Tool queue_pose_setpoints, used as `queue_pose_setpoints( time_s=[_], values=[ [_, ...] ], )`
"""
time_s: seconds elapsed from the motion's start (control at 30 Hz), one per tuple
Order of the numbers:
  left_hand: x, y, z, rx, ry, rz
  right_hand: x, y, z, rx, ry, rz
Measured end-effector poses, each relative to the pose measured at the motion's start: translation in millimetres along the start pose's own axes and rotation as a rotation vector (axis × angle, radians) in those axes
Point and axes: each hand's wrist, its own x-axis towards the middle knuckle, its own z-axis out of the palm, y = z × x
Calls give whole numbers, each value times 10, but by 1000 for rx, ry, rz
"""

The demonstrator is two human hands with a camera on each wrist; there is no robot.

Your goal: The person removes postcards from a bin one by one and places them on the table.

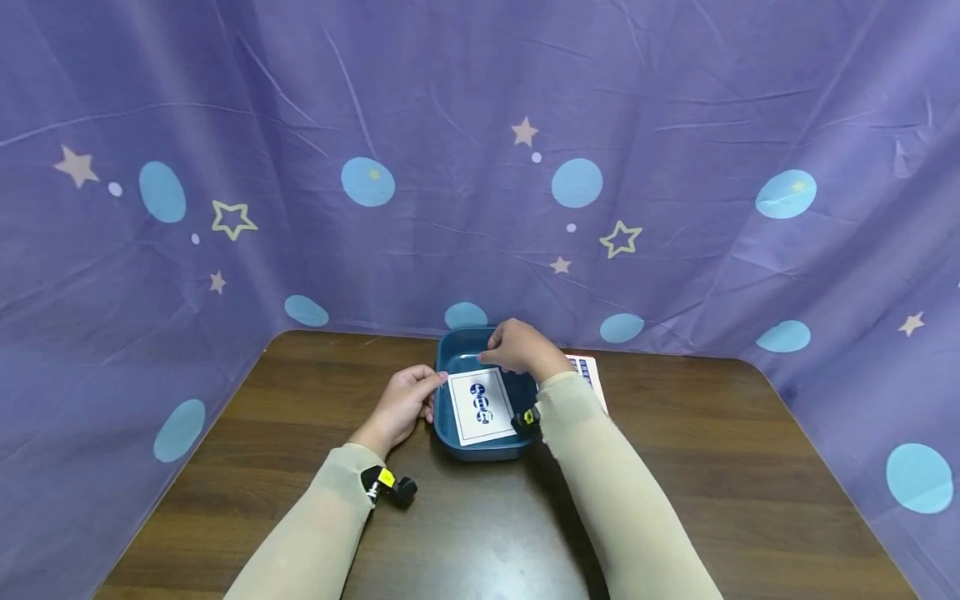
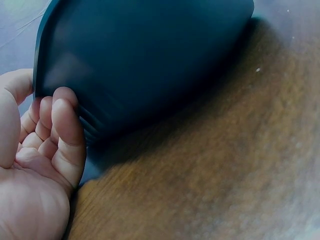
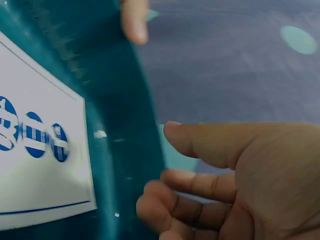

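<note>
A blue rectangular tray [image 1: 450,433] stands on the table with a white card [image 1: 465,429] lying inside it. Dark blue oval figures and a thin border line are printed on the card. My left hand [image 1: 405,400] grips the tray's left rim; in the left wrist view its curled fingers [image 2: 67,125] press on the outer wall, the thumb over the edge. Over the far right part of the tray hovers my right hand [image 1: 521,346]. Its fingers are loosely bent, and the right wrist view shows a gap between thumb and forefinger with nothing in it.
To the right of the tray lies a white printed sheet or card [image 1: 592,375] with blue marks, partly hidden behind my right sleeve. The brown wooden table [image 1: 712,467] meets a purple curtain [image 1: 480,100] with stars and blue dots close behind the tray.
</note>
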Motion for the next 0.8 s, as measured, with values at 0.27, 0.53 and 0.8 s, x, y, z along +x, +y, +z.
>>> queue_pose_setpoints(
  time_s=[0.27,0.53,0.8],
  values=[
    [7,-8,7,-14,-2,10,97,-215,267,-194,-27,113],
    [15,-10,17,-12,-10,14,236,-183,482,-302,-64,159],
    [13,-5,6,-14,-5,13,299,-175,498,-276,-119,205]
  ],
)
